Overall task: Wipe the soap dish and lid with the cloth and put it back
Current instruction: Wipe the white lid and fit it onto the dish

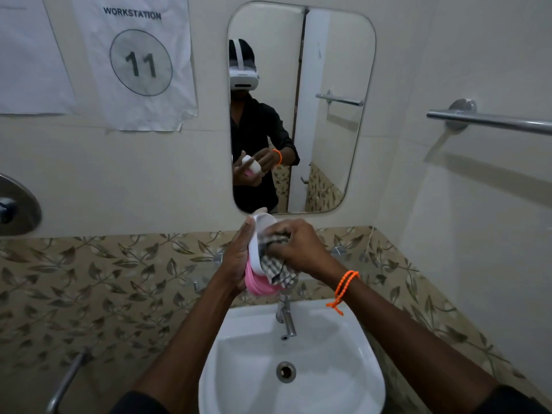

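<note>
My left hand (237, 258) holds the soap dish upright above the sink, fingers wrapped behind it. The white lid (257, 243) faces me and the pink base (257, 284) shows beneath it, pressed against the lid. My right hand (298, 248) grips a checked grey-and-white cloth (276, 265) and presses it into the lid's hollow face. The cloth's loose end hangs down over the pink base. Part of the lid is hidden by the cloth and my fingers.
A white sink (343, 348) with a chrome tap (286, 316) lies below my hands. A mirror (328, 70) hangs on the wall ahead. A towel rail (490, 119) is at the right, a metal bar (67, 380) at the lower left.
</note>
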